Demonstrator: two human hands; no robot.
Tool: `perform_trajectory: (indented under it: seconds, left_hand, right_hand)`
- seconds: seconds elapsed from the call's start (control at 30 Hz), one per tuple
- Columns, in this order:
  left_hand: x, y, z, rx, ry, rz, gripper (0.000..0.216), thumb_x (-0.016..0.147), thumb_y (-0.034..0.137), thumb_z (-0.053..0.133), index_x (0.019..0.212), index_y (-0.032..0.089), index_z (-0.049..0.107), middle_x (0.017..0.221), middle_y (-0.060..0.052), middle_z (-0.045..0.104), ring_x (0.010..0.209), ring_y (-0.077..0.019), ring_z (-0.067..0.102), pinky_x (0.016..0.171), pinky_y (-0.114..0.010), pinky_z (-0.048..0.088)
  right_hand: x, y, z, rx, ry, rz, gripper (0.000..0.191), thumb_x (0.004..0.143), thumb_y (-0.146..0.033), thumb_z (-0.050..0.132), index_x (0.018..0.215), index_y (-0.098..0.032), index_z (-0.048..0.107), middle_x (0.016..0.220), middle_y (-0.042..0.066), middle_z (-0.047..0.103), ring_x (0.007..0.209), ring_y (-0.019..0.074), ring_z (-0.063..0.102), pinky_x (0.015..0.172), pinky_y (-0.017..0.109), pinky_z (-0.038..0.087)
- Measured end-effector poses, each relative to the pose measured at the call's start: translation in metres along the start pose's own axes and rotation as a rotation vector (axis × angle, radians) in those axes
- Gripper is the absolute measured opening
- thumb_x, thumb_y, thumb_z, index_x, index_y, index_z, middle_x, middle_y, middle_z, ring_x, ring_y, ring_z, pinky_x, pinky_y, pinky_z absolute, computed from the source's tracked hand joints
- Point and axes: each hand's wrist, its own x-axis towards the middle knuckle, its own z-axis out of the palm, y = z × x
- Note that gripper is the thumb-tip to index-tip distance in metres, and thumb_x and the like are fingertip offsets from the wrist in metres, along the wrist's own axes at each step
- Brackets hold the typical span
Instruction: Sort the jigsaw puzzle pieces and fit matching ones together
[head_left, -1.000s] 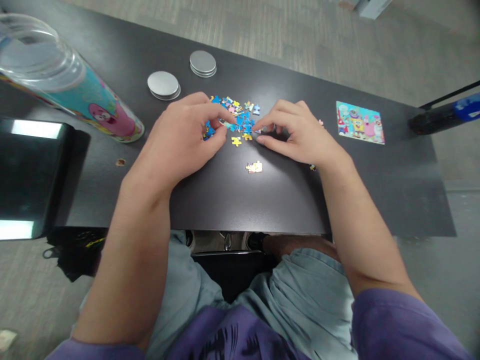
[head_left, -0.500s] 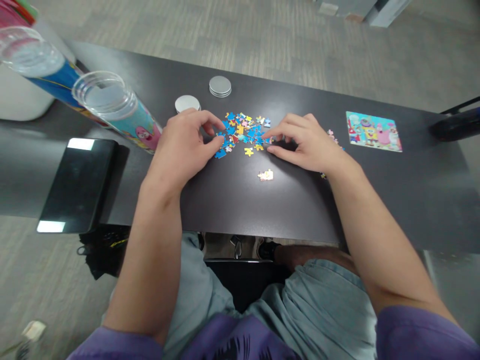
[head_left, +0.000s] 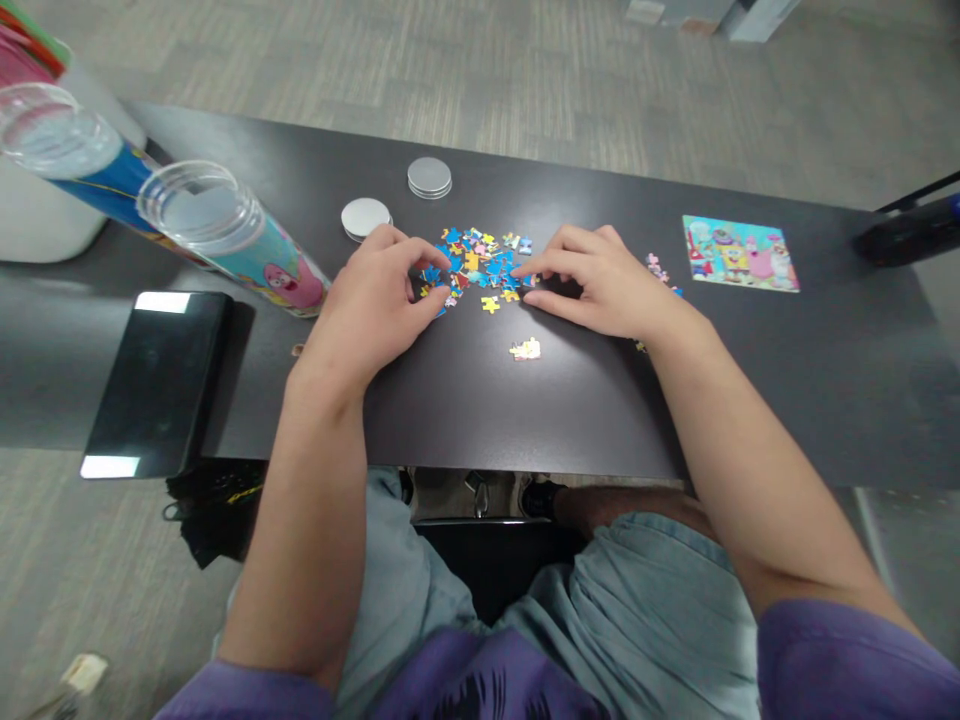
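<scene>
Hands flank the heap of small blue and yellow jigsaw pieces: left hand now pinches an edge piece, right hand touches, holding nothing.

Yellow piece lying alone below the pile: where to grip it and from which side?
The lone yellow piece lies flat on the bare table, apart from the pile and both hands. Probably best to come straight down from above and pinch its two opposite edges with thumb and forefinger. It is thin and flat, so a side approach gets little purchase; nothing crowds it.
</scene>
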Motion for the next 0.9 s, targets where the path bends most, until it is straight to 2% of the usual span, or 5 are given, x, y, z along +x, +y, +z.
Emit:
perform_trajectory:
  seconds: [0.2, 0.33, 0.43, 0.63, 0.9]
  left_hand:
    - [-0.001, 0.0, 0.0, -0.025, -0.021, 0.027, 0.038, 0.104, 0.014, 0.086, 0.142, 0.019, 0.091, 0.136, -0.01, 0.072, 0.09, -0.0231, 0.064, 0.091, -0.049, 0.06]
    - [-0.001, -0.003, -0.001, 0.011, -0.02, 0.033, 0.043, 0.103, 0.014, 0.082, 0.144, 0.022, 0.091, 0.138, -0.012, 0.071, 0.104, -0.0298, 0.069, 0.106, -0.053, 0.065]
    - [0.001, -0.004, 0.0, 0.01, -0.021, 0.041, 0.04, 0.108, 0.014, 0.077, 0.144, 0.024, 0.09, 0.139, -0.012, 0.072, 0.106, -0.0299, 0.07, 0.111, -0.053, 0.066]
    - [0.004, 0.0, 0.005, -0.003, -0.037, 0.056, 0.034, 0.108, 0.014, 0.082, 0.139, 0.021, 0.094, 0.126, -0.008, 0.073, 0.096, -0.024, 0.065, 0.097, -0.047, 0.06]
    - [0.002, 0.0, 0.005, -0.02, -0.058, 0.039, 0.033, 0.108, 0.007, 0.089, 0.138, 0.018, 0.095, 0.127, -0.007, 0.073, 0.092, -0.0216, 0.063, 0.091, -0.045, 0.054]
  right_hand:
    - [0.0, 0.002, -0.001, -0.001, 0.021, 0.014, 0.037, 0.122, -0.058, 0.077, 0.15, -0.04, 0.092, 0.125, 0.01, 0.084, 0.115, 0.0377, 0.078, 0.118, 0.064, 0.053]
    - [0.001, -0.001, 0.001, -0.005, 0.011, -0.009, 0.038, 0.124, -0.057, 0.073, 0.154, -0.042, 0.092, 0.132, 0.01, 0.084, 0.118, 0.037, 0.078, 0.116, 0.062, 0.051]
    - [0.001, 0.0, -0.001, -0.004, -0.011, -0.008, 0.037, 0.125, -0.058, 0.072, 0.152, -0.045, 0.094, 0.134, 0.01, 0.084, 0.117, 0.0364, 0.077, 0.116, 0.063, 0.05]
    - [-0.001, 0.001, -0.009, -0.024, -0.01, 0.05, 0.032, 0.125, -0.056, 0.072, 0.141, -0.041, 0.096, 0.134, 0.011, 0.084, 0.115, 0.0373, 0.079, 0.119, 0.067, 0.049]
    - [-0.001, 0.003, -0.012, -0.045, 0.01, 0.088, 0.034, 0.122, -0.055, 0.075, 0.145, -0.038, 0.094, 0.137, 0.011, 0.088, 0.123, 0.0402, 0.084, 0.123, 0.068, 0.05]
